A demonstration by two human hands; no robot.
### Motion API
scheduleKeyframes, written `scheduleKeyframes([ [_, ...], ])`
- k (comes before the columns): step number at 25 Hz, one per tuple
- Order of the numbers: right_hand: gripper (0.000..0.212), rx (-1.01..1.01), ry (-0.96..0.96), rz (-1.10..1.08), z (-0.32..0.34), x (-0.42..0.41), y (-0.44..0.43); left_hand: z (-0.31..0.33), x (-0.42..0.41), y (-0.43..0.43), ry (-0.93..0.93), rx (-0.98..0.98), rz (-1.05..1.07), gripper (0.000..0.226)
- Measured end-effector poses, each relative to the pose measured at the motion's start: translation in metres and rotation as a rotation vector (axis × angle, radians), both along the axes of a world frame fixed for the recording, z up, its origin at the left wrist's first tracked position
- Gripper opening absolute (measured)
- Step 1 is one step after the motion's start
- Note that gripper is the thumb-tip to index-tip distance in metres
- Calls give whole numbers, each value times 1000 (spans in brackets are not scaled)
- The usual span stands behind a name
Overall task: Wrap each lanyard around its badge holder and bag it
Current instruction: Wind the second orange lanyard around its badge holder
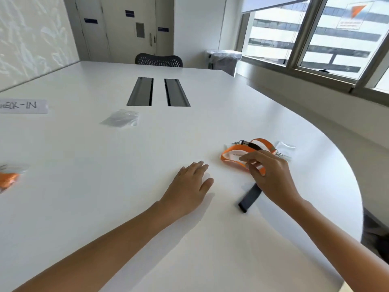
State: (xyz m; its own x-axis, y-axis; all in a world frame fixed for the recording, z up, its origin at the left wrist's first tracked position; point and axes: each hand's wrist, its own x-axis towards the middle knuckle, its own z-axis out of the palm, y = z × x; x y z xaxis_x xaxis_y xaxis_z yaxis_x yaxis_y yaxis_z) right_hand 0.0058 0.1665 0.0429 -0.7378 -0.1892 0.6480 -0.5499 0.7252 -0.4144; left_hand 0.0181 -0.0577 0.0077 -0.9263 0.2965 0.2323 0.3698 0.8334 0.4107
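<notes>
1. Two hands are over the white table [126, 165]: the left hand [189, 184] lies flat and open, holding nothing, while the right hand [271, 175] hovers with loosely curled fingers [248, 158] over the orange lanyard [233, 151]. Whether it already pinches the strap I cannot tell.
2. For a clean pick-up, I would close thumb and forefinger on the strap loop just under the fingertips, then draw it toward the clear badge holder [284, 147] lying just beyond the knuckles.
3. One dark strap [249, 197] lies under the right wrist; keep it out of the wrap.
4. Count: one loose lanyard, one badge holder seen beside it, one small pile of clear bags [121, 119] well away past the left hand, one bagged orange set [8, 180] far left.
</notes>
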Motion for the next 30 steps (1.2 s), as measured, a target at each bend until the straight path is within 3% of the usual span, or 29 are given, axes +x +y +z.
scheduleKeyframes([
  [4,34,-6,-3,-154,-2,-30,47,-16,-14,11,3,-146,67,55],
  [7,56,94,-97,-325,0,-65,80,-20,-15,11,8,-146,77,57],
  [10,73,368,-388,-381,8,-107,108,-21,-15,13,27,-143,80,57],
  [14,91,781,-874,-258,24,-142,130,-19,-13,12,38,-153,86,57],
  [17,78,925,-849,-221,30,-155,140,-20,-15,12,53,-152,80,57],
  [21,57,901,-801,-368,32,-159,145,-21,-14,13,47,-155,79,57],
  [24,39,708,-741,-283,26,-157,144,-21,-15,12,58,-152,83,57],
  [27,47,569,-783,-194,19,-151,142,-22,-15,12,58,-159,82,56],
  [30,65,618,-822,-278,17,-148,141,-23,-15,12,57,-161,84,56],
])
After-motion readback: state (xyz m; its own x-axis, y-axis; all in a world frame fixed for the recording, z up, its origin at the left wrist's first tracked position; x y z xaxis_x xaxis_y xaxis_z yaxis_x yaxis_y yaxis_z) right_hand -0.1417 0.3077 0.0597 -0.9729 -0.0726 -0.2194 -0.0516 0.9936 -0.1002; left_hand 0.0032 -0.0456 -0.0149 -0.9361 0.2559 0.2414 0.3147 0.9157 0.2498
